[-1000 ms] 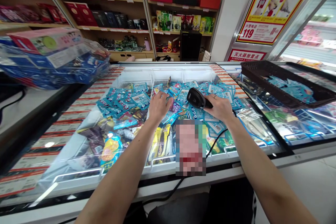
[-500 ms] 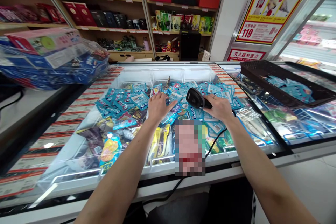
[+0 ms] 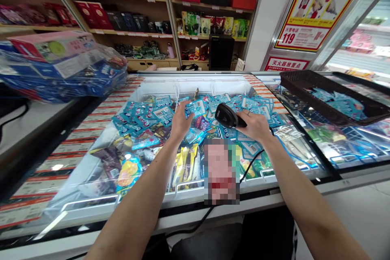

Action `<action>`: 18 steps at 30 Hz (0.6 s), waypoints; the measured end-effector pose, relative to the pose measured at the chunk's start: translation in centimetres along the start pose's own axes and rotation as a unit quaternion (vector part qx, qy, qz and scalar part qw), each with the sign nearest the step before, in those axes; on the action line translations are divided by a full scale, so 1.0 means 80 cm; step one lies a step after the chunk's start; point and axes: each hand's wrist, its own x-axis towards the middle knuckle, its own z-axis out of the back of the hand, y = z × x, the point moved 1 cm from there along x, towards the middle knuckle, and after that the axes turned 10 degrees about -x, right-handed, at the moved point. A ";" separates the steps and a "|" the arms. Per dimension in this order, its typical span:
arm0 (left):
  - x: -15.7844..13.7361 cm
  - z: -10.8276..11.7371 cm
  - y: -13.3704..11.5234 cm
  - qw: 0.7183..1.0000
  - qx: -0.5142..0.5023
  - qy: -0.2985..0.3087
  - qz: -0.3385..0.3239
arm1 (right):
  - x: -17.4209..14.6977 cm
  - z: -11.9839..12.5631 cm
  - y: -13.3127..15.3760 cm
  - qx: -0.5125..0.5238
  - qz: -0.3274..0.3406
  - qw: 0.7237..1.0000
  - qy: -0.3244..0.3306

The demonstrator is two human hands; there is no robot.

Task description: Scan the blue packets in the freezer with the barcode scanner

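My right hand (image 3: 254, 126) is closed around the handle of a black barcode scanner (image 3: 226, 116), its head pointing left. Between the fingers of my left hand (image 3: 182, 122) is a light-blue packet (image 3: 197, 107), its printed face with a label turned up toward me. The scanner's head is a short way to the right of this packet. Many similar blue packets (image 3: 140, 114) lie spread around both hands over the chest freezer (image 3: 195, 85). A black cable (image 3: 251, 162) runs from near my right hand down over the front edge.
A brown basket (image 3: 329, 89) with blue packets stands on the right. Plastic-wrapped boxes (image 3: 63, 67) are stacked at the left. A blurred-out patch (image 3: 222, 170) lies near the front edge. Frozen treats (image 3: 129, 172) show in the freezer; stocked shelves (image 3: 118, 32) stand behind.
My left hand's fingers, spread over the packets before, have closed on one blue packet and turned its labelled face up. My right hand and the scanner have barely moved.
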 end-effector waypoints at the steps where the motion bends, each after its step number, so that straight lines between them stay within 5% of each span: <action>1: 0.000 0.001 -0.001 1.000 -0.006 0.000 0.000 | 0.000 0.001 0.002 0.003 0.005 1.000 -0.002; 18: 0.000 0.004 -0.006 1.000 -0.016 0.019 0.009 | 0.001 0.001 0.006 0.010 0.032 0.999 -0.024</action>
